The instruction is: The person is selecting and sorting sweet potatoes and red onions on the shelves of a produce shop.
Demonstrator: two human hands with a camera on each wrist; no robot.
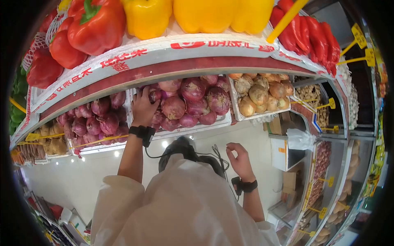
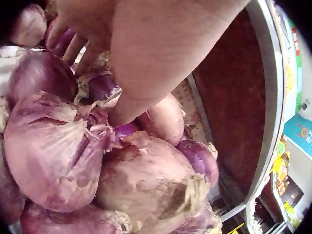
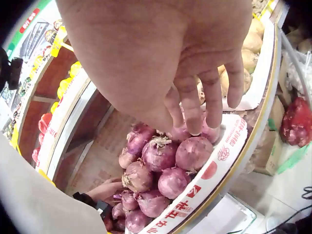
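Observation:
My left hand [image 1: 142,107] reaches into the left side of a white foam crate [image 1: 197,128] piled with red onions [image 1: 174,107]. Its thumb and bent fingers are around a small dark red onion [image 1: 154,95], partly hidden by the hand. The left wrist view shows the thumb and fingertips down among the onions, with the dark onion [image 2: 101,87] between them and large papery-skinned ones [image 2: 53,151] closer to the camera. My right hand [image 1: 241,162] hangs over the floor, fingers loosely bent, holding nothing. In the right wrist view its fingers overlap the onion crate.
Another crate of red onions [image 1: 92,123] adjoins on the left, and yellow onions [image 1: 258,94] fill one on the right. Above runs a shelf edge [image 1: 176,65] bearing red peppers [image 1: 96,30] and yellow peppers [image 1: 205,16]. Yellow price tags [image 1: 359,37] stick out at the right.

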